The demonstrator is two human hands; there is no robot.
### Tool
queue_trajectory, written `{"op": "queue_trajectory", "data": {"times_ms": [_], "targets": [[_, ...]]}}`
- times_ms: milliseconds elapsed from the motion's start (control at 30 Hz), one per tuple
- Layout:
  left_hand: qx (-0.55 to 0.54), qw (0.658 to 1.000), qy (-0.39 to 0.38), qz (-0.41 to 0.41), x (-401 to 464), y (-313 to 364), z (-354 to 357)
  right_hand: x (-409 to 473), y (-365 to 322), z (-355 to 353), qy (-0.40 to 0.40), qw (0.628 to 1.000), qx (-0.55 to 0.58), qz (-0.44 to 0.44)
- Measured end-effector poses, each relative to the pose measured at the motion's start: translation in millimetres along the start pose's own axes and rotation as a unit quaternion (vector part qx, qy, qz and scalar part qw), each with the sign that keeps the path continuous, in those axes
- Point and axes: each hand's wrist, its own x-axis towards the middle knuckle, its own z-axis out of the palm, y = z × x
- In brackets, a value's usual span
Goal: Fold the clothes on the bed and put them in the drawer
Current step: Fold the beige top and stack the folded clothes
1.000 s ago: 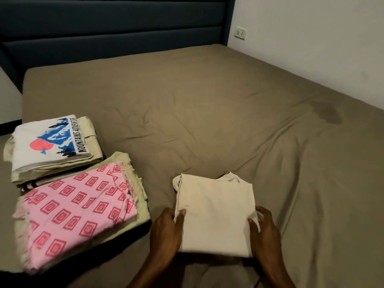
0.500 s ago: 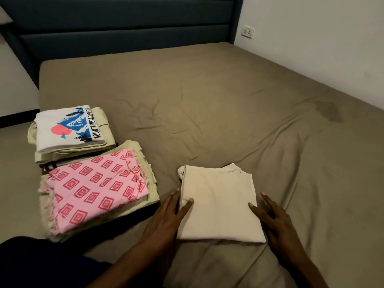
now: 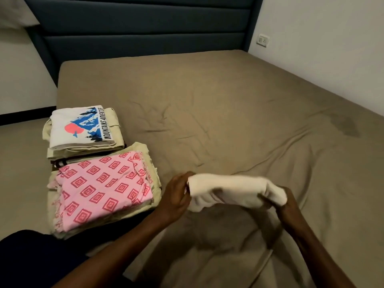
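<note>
A folded cream garment [image 3: 234, 192] hangs just above the bed [image 3: 207, 113], held at both ends. My left hand [image 3: 176, 196] grips its left end and my right hand [image 3: 284, 202] grips its right end. To the left lie two stacks of folded clothes. The nearer stack has a pink patterned cloth [image 3: 101, 190] on top. The farther one is topped by a white printed T-shirt [image 3: 81, 127]. No drawer is in view.
The tan sheet spreads wide and wrinkled to the right and back, with a dark stain [image 3: 345, 125] near the right wall. A dark padded headboard [image 3: 145, 28] stands at the back. A wall socket [image 3: 262, 40] sits at upper right. My dark-clad leg [image 3: 31, 260] is at lower left.
The cream garment lay flat on the bed with my hands at its sides; now both hands have taken hold of its ends and raised it off the sheet.
</note>
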Motion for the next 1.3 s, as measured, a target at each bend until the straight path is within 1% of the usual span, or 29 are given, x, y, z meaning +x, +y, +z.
{"op": "queue_trajectory", "data": {"times_ms": [67,133,167,233,267,333,367,400,433,467,500,533,600,633,667,700,733,767,800,833,867,933,1000,1067,1133,1167,1200,1233,1300], "targets": [[-0.084,0.989,0.023,-0.116,36.1,32.6,-5.6,17.8,-23.0,-2.6,0.067,0.989,0.112,0.073],[-0.126,0.974,0.024,-0.189,67.6,49.6,-8.4,33.5,-37.9,-0.1,0.088,0.972,0.164,0.145],[-0.149,0.962,0.014,-0.230,78.5,52.1,-8.2,38.6,-34.0,3.0,0.082,0.965,0.169,0.181],[-0.171,0.929,-0.014,-0.328,85.3,37.2,-2.2,41.7,-15.1,7.7,0.045,0.954,0.132,0.265],[-0.165,0.907,-0.041,-0.386,79.2,25.9,2.3,37.8,-4.0,11.5,0.031,0.943,0.115,0.310],[-0.160,0.859,-0.097,-0.476,54.9,0.6,16.1,20.6,15.6,21.7,0.014,0.914,0.147,0.377],[-0.135,0.858,-0.114,-0.483,39.3,-10.3,23.0,9.5,24.5,26.8,0.014,0.912,0.161,0.378],[-0.097,0.873,-0.113,-0.465,23.8,-22.8,28.1,1.4,27.6,32.1,0.031,0.908,0.171,0.382],[-0.067,0.892,-0.098,-0.437,9.3,-27.6,30.9,-6.8,28.5,35.8,0.050,0.903,0.192,0.380],[-0.057,0.902,-0.077,-0.420,-0.1,-29.7,31.3,-11.9,28.0,38.5,0.061,0.900,0.216,0.375],[-0.053,0.907,-0.070,-0.411,-7.0,-28.9,31.5,-18.3,31.7,39.9,0.060,0.912,0.211,0.347],[-0.042,0.911,-0.074,-0.403,-11.3,-26.1,31.5,-24.1,31.9,41.5,0.056,0.930,0.172,0.321],[-0.013,0.924,-0.076,-0.374,-17.6,-18.3,30.6,-40.9,33.6,40.0,-0.008,0.963,0.082,0.257],[0.001,0.934,-0.067,-0.352,-20.3,-11.6,29.0,-48.4,33.4,38.7,-0.035,0.971,0.057,0.230],[0.023,0.942,-0.058,-0.329,-23.4,-6.3,26.1,-54.0,34.3,37.2,-0.044,0.974,0.049,0.219],[0.047,0.951,-0.049,-0.300,-28.7,1.1,23.0,-59.1,36.2,34.2,-0.041,0.979,0.008,0.201],[0.076,0.959,-0.042,-0.269,-37.3,7.6,19.8,-62.6,42.0,31.5,-0.016,0.983,-0.057,0.173],[0.105,0.964,-0.039,-0.240,-46.6,13.1,16.4,-63.9,47.6,29.3,0.007,0.980,-0.131,0.150],[0.136,0.966,-0.032,-0.218,-56.8,16.6,14.5,-65.7,51.6,28.4,0.026,0.975,-0.177,0.131],[0.170,0.964,-0.022,-0.205,-65.0,19.9,13.1,-66.6,52.4,29.0,0.041,0.973,-0.191,0.126],[0.198,0.959,-0.008,-0.204,-71.9,23.1,12.6,-67.2,52.4,31.0,0.057,0.975,-0.175,0.122],[0.213,0.947,0.009,-0.240,-79.9,28.5,14.8,-61.6,42.8,36.4,0.098,0.984,-0.120,0.090],[0.154,0.943,0.001,-0.294,-83.9,29.0,17.7,-54.9,32.6,38.8,0.124,0.986,-0.071,0.082],[-0.003,0.932,0.012,-0.361,-81.7,25.4,15.7,-54.4,27.6,35.9,0.138,0.986,-0.038,0.090],[-0.182,0.883,0.042,-0.431,-74.2,23.9,8.2,-58.5,31.4,25.8,0.136,0.986,-0.003,0.094],[-0.241,0.856,0.054,-0.455,-70.2,24.7,2.3,-62.7,36.6,18.8,0.126,0.987,0.012,0.097],[-0.271,0.837,0.059,-0.471,-67.2,24.9,-3.0,-67.9,44.0,12.4,0.110,0.988,0.034,0.103],[-0.286,0.826,0.058,-0.481,-66.6,24.6,-7.3,-74.9,49.5,7.6,0.087,0.988,0.052,0.115],[-0.290,0.819,0.035,-0.493,-68.7,22.6,-11.3,-90.0,60.5,3.5,0.038,0.988,0.077,0.131]]}}
